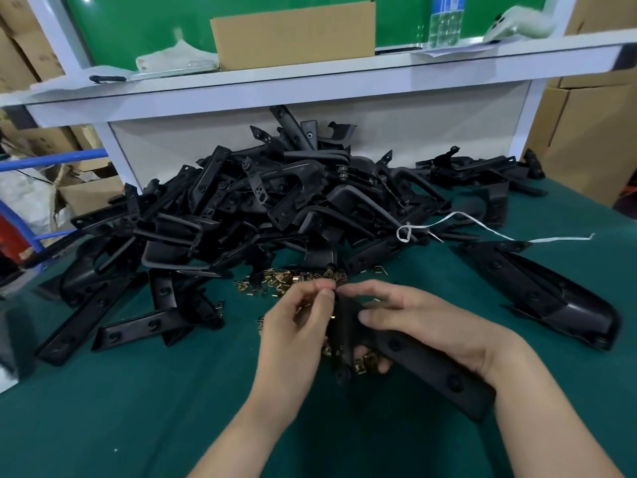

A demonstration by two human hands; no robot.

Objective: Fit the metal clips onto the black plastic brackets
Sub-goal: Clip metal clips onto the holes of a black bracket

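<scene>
Okay, nearest: the right hand (437,326) grips the held bracket (434,367), thumb across its top face and fingers curled under. The bracket is L-shaped, with its long arm running back toward the right wrist and its short arm standing up between the two hands. The left hand (293,332) is curled, thumb and forefinger pinching the bracket's top end; blur hides whether a clip sits between the fingertips. A few gold clips (367,362) show just under the bracket by the right fingertips; cannot tell if they are held or lying on the green mat (138,408).

Just beyond the fingertips, loose clips (289,281) lie scattered on the mat. Left of the left hand, several single brackets (113,315) lie flat. Right of the right hand lies a long black moulding (551,298). Further out is the big bracket pile (262,208), with a white string (458,219) trailing off its right side. Farthest is a white shelf (310,74) with a cardboard box (293,36) on it.
</scene>
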